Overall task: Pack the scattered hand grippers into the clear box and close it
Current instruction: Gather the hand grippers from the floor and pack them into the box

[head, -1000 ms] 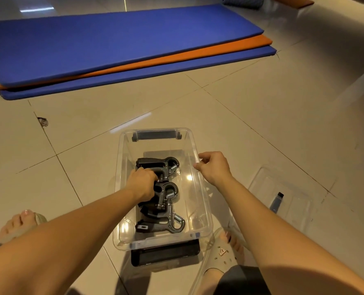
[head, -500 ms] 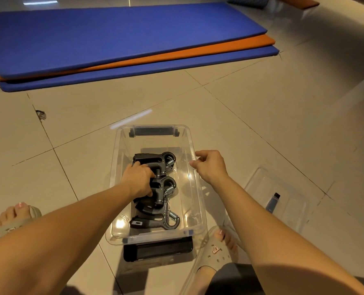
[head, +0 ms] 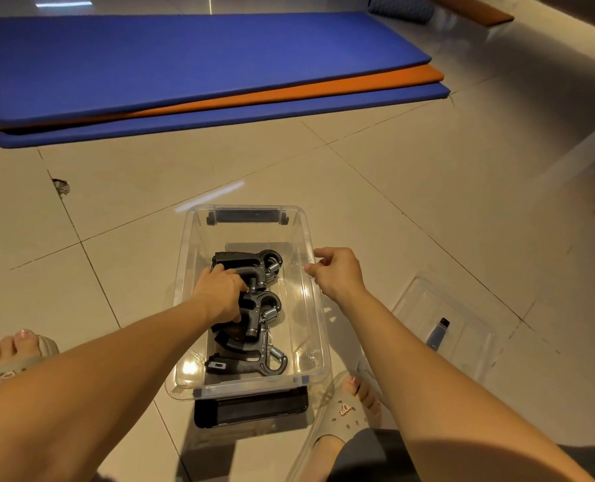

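Lower centre, left hand clutching black spring hand grippers inside clear plastic box, right hand pinching right rim, gap alongside.

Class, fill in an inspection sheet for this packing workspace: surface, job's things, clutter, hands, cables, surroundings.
Surface: tiled floor, with a chip at one tile corner.
Job's things: open clear box holding several black grippers in a row; its lid lies on the floor to the right.
Clutter: nothing seen.
Hands: left hand is inside the box, gripping the grippers; right hand pinches the box's right rim.
Cables: nothing seen.
Surroundings: stacked blue and orange mats beyond the box; sandalled feet on either side of it.
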Demonstrator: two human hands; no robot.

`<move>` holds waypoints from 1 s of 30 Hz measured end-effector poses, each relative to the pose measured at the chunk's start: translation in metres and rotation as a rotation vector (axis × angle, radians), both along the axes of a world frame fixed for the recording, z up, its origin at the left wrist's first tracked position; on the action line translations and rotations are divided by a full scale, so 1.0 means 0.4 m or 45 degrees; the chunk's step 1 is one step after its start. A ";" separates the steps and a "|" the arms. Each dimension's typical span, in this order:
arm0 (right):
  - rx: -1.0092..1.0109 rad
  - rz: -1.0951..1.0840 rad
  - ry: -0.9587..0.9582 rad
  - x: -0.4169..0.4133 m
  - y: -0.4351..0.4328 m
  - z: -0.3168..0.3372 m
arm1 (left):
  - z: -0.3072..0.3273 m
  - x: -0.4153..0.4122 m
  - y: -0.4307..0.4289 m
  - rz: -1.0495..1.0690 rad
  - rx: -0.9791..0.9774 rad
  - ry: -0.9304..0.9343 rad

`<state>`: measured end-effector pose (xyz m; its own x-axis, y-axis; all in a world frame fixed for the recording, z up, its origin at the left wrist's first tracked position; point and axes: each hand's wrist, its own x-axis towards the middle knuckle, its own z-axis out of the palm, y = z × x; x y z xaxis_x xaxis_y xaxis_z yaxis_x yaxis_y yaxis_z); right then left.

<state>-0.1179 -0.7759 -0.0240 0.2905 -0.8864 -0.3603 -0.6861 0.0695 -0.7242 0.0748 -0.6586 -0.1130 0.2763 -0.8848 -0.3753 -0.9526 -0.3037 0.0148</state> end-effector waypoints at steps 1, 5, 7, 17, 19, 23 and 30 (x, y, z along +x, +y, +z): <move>0.001 -0.005 -0.003 0.001 0.001 0.001 | 0.002 -0.002 0.002 -0.005 -0.004 -0.004; 0.007 -0.010 -0.002 0.001 0.007 0.001 | 0.009 -0.010 0.013 -0.018 -0.038 -0.036; 0.007 -0.014 -0.004 0.000 0.011 -0.001 | 0.019 -0.012 0.012 -0.002 -0.070 -0.026; -0.296 -0.030 0.040 0.037 0.065 0.101 | 0.250 -0.011 0.124 0.299 -0.648 0.295; -0.325 0.018 -0.044 0.082 0.109 0.151 | 0.329 0.004 0.181 0.385 -0.733 0.319; -0.289 0.282 -0.209 0.190 0.264 0.262 | 0.493 0.055 0.346 0.584 -0.669 0.344; -0.257 0.890 -0.337 0.315 0.620 0.417 | 0.703 0.112 0.755 0.831 -0.605 0.289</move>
